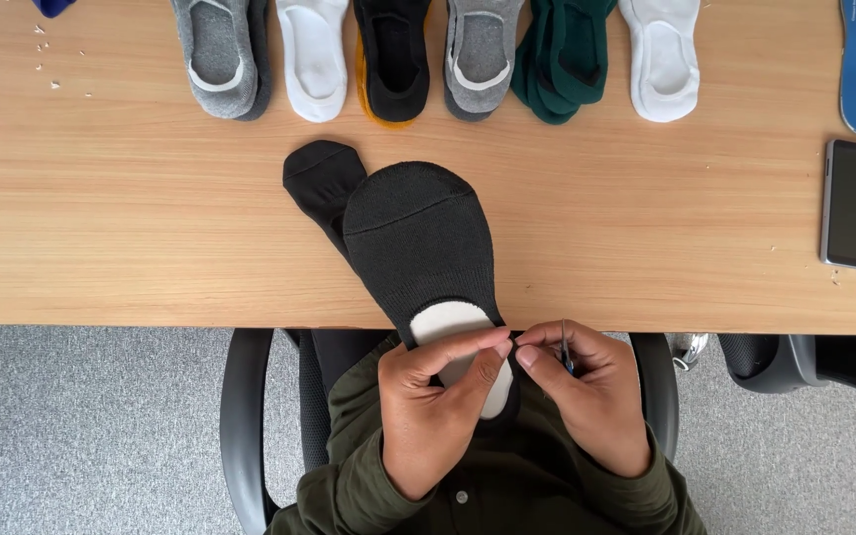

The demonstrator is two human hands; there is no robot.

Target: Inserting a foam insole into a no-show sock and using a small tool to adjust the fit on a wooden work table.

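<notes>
The fingers of the left hand (pixel 440 401) pinch the heel rim of a black no-show sock (pixel 418 243), closed on the knit edge, while the right hand (pixel 587 391) meets them, its fingers shut on the same rim and on a thin dark tool (pixel 566 349) (what kind cannot be told). Inside the sock's opening sits a white oval insert (pixel 448 322). Both wrists bend inward above the lap, in dark green sleeves. The ribbed sock lies toe-away over the edge of the pale wood surface (pixel 101 218), overlapping a second black sock (pixel 321 178). Beyond, a row of socks (pixel 398 54) runs grey, white, black, green; a phone (pixel 852 203) lies to the right
</notes>
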